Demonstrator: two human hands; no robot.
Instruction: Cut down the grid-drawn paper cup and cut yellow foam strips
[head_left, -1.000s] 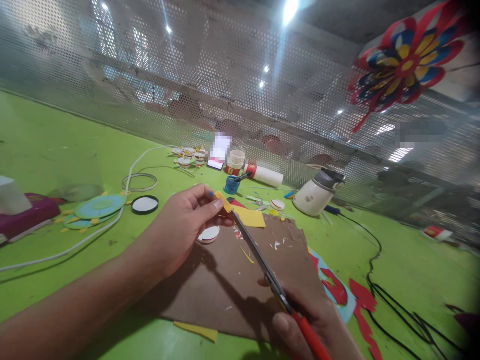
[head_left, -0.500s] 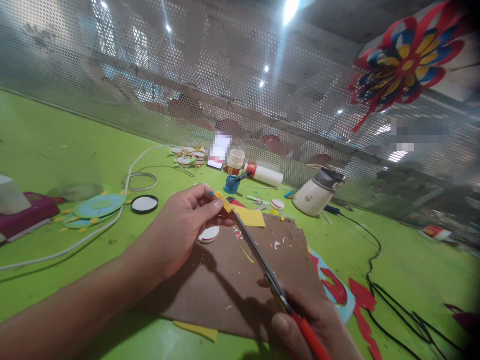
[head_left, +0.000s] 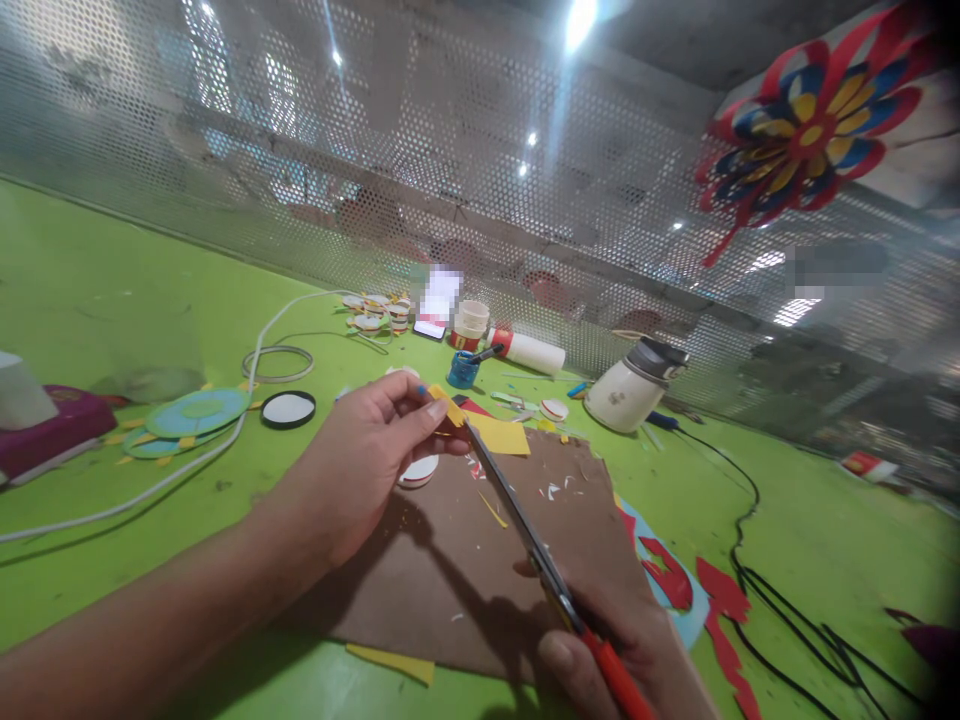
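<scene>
A small piece of yellow paper [head_left: 448,404] is pinched between the thumb and fingers of my left hand [head_left: 386,430]. My right hand [head_left: 607,640] grips a pair of scissors [head_left: 517,510] by the red handles. The long metal blades point up and left, nearly closed, with their tips at the edge of the yellow piece. Below both hands lies a brown board [head_left: 450,580] strewn with paper scraps. On its far edge rests a larger yellow sheet [head_left: 499,433], and a white disc [head_left: 418,470] sits partly behind my left hand.
Behind the board stand a blue jar [head_left: 463,370] with a pen, a phone [head_left: 437,305], paper cups [head_left: 470,322] and a white kettle-like flask [head_left: 634,385]. Red paper scraps [head_left: 724,590] and a black cable [head_left: 750,520] lie right. At left are blue-green discs [head_left: 196,411] and a white cable [head_left: 244,400].
Very little differs. My right thumb and the scissor handles have shifted slightly, while my left hand and the yellow piece stay in place.
</scene>
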